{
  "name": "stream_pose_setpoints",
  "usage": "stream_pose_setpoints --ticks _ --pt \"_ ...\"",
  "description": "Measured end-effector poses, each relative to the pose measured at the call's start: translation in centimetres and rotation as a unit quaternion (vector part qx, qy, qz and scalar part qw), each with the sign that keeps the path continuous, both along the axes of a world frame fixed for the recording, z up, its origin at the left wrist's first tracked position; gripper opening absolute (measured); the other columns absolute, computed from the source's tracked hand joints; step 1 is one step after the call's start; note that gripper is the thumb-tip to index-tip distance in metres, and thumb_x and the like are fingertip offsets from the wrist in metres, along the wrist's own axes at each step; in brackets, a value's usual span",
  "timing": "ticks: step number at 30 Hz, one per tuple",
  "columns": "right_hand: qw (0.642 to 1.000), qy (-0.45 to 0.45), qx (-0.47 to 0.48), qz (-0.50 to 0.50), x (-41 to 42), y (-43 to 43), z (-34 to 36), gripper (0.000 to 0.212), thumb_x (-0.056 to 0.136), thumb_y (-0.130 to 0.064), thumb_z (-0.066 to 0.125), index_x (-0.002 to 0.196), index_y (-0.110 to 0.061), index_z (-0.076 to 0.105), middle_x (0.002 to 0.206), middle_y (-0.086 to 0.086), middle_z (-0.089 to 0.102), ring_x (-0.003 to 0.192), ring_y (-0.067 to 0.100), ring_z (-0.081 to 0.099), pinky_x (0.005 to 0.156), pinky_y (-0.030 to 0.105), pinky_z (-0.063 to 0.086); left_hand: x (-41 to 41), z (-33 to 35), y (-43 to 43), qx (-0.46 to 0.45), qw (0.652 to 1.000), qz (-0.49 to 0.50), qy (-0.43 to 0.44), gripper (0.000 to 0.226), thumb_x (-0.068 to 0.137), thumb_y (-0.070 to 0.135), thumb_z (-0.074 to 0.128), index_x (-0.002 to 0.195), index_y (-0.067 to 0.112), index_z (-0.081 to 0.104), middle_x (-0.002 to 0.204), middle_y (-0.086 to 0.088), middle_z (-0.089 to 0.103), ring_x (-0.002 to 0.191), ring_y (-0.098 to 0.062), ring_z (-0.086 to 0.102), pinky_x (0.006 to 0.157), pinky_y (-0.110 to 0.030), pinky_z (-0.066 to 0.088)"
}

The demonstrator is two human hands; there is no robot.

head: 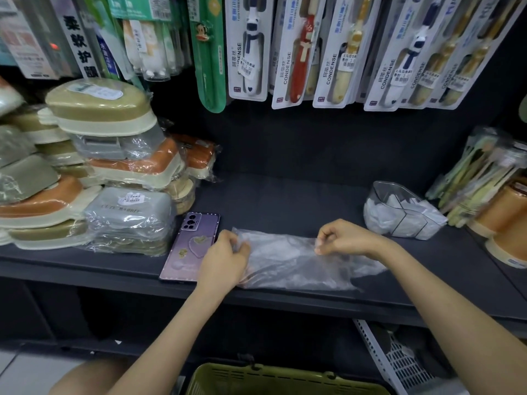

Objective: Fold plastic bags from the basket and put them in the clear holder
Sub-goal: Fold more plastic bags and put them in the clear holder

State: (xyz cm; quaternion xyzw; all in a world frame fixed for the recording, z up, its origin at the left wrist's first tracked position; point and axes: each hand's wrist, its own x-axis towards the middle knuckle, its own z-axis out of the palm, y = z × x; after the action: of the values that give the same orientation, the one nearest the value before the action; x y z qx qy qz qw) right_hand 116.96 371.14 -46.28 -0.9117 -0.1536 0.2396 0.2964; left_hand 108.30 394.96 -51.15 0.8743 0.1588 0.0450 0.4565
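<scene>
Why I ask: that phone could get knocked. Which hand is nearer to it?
Left. The left hand sits at the right edge of the phone, pinching the plastic bag; the right hand pinches the bag farther right.

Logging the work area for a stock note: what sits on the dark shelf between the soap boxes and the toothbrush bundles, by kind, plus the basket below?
phone: 1
plastic bag, pinched by left hand and right hand: 1
clear holder, folded bags inside too bunched to count: 1
green basket: 1
Total: 4
</scene>
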Motion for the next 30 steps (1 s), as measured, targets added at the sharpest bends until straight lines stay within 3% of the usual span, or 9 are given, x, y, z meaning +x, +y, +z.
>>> stream_pose_setpoints --ticks 5,7,10,15,19,22,26,28,30 --pt "0.998 0.052 0.022 0.023 -1.8 -2.6 0.4 0.01 0.081 -0.017 0.075 0.083 -0.01 0.069 0.065 -0.012 0.068 0.067 0.001 0.062 0.082 0.03 0.051 -0.2 -0.8 -0.1 -0.02 0.998 -0.054 -0.001 0.011 0.095 0.02 0.052 0.087 0.023 0.044 0.056 -0.004 0.065 0.047 -0.017 0.055 0.066 -0.042 0.054" --pt "0.998 0.058 0.036 0.009 -1.8 -3.2 0.2 0.02 0.082 -0.03 0.075 0.086 -0.01 0.071 0.064 -0.014 0.065 0.067 0.0 0.059 0.081 0.026 0.049 -0.2 -1.0 -0.1 -0.005 0.998 -0.061 -0.005 0.013 0.096 0.02 0.051 0.085 0.024 0.045 0.056 -0.002 0.067 0.049 -0.016 0.058 0.068 -0.042 0.054" --pt "0.997 0.057 0.047 -0.009 -1.8 -3.5 -0.2 0.043 0.086 -0.043 0.068 0.069 -0.006 0.056 0.064 0.003 0.047 0.062 0.013 0.043 0.066 0.026 0.038 -0.1 -0.8 -0.2 0.005 0.999 -0.046 -0.012 0.011 0.095 0.021 0.052 0.086 0.023 0.047 0.06 0.0 0.068 0.055 -0.02 0.062 0.068 -0.04 0.054" --pt "0.995 0.056 0.059 -0.056 -1.6 -3.3 -1.0 0.02 0.085 -0.024 0.072 0.067 -0.016 0.069 0.058 -0.008 0.054 0.056 0.005 0.046 0.057 0.018 0.037 -0.3 0.8 -0.6 -0.15 0.988 0.036 -0.021 0.004 0.091 0.017 0.06 0.094 0.015 0.058 0.075 -0.001 0.065 0.061 -0.012 0.054 0.06 -0.028 0.041" --pt "0.994 0.026 0.075 -0.08 -1.4 -2.8 -1.6 0.012 0.083 -0.02 0.075 0.073 -0.012 0.073 0.058 -0.012 0.062 0.056 -0.002 0.054 0.059 0.011 0.041 -0.7 1.2 -0.3 -0.221 0.974 0.048 -0.019 0.018 0.088 0.006 0.063 0.102 0.015 0.055 0.074 -0.004 0.066 0.062 -0.016 0.057 0.059 -0.029 0.042" --pt "0.994 0.002 0.074 -0.085 -1.4 -2.5 -1.8 0.011 0.082 -0.025 0.076 0.072 -0.021 0.074 0.061 -0.018 0.066 0.059 -0.008 0.058 0.059 0.006 0.042 -0.6 0.6 0.0 -0.133 0.99 0.038 -0.034 0.02 0.091 0.004 0.059 0.105 0.016 0.053 0.07 -0.001 0.066 0.062 -0.018 0.055 0.059 -0.03 0.04" --pt "0.994 -0.019 0.051 -0.094 -1.1 -2.2 -2.2 0.017 0.08 -0.032 0.077 0.064 -0.031 0.071 0.062 -0.02 0.067 0.066 -0.003 0.059 0.069 0.018 0.047 -0.5 -0.1 0.0 0.114 0.991 0.028 -0.059 0.02 0.094 0.009 0.051 0.114 0.01 0.055 0.078 -0.005 0.065 0.072 -0.028 0.057 0.064 -0.033 0.037" --pt "0.994 -0.018 0.05 -0.092 -1.1 -2.1 -2.0 0.02 0.081 -0.03 0.076 0.063 -0.03 0.07 0.056 -0.021 0.063 0.058 -0.006 0.056 0.064 0.016 0.043 -0.9 0.0 -0.3 0.266 0.951 0.005 -0.155 0.018 0.091 0.005 0.05 0.105 0.005 0.061 0.083 -0.014 0.065 0.07 -0.036 0.058 0.062 -0.036 0.04" --pt "0.995 -0.013 0.049 -0.09 -1.2 -2.1 -1.8 0.02 0.082 -0.03 0.076 0.063 -0.03 0.069 0.054 -0.023 0.062 0.053 -0.01 0.054 0.061 0.014 0.04 -0.9 -0.1 -0.7 0.34 0.896 -0.063 -0.277 0.021 0.086 0.012 0.047 0.094 0.004 0.065 0.085 -0.012 0.062 0.071 -0.033 0.056 0.065 -0.037 0.043"
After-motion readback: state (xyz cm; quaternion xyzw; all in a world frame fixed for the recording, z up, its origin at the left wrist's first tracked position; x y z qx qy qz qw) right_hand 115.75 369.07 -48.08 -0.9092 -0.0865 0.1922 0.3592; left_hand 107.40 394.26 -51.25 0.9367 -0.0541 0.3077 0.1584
